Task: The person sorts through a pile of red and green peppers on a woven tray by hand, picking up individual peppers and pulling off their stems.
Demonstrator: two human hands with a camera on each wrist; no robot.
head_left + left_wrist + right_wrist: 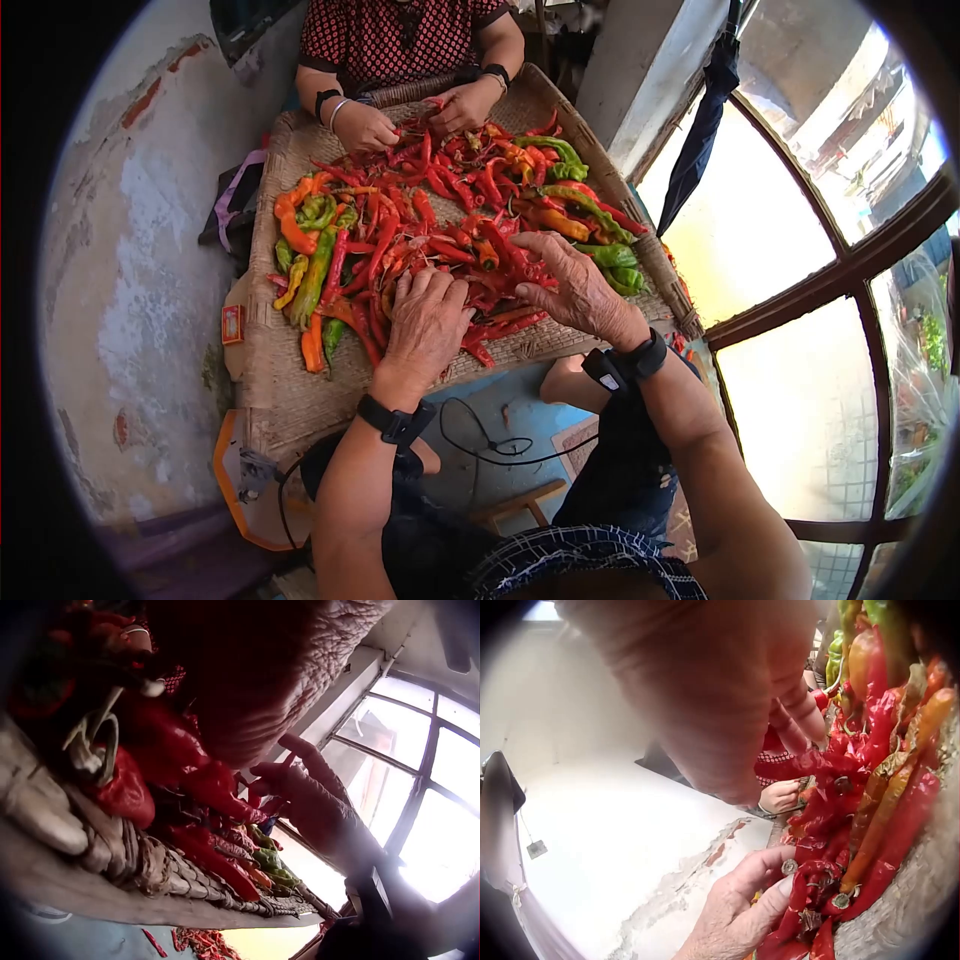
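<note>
Red chili peppers (pixel 395 225) lie heaped on a woven tray (pixel 290 385). At the near side of the heap, my left hand (pixel 425 320) rests on the peppers with its fingers spread. In the right wrist view, its thumb and forefinger lie either side of a pepper's stem end (pixel 789 866). My right hand (pixel 580 285) is to its right, thumb and fingers curved around a red chili pepper (pixel 806 763). The palm hides part of that pepper in the right wrist view.
Across the tray, another person's hands (pixel 365 127) handle peppers. Green peppers (pixel 318 275) lie at the left, more green ones (pixel 615 257) at the right. A matchbox-like red box (pixel 232 324) sits by the left edge. A folded umbrella (pixel 700 130) hangs beside the window.
</note>
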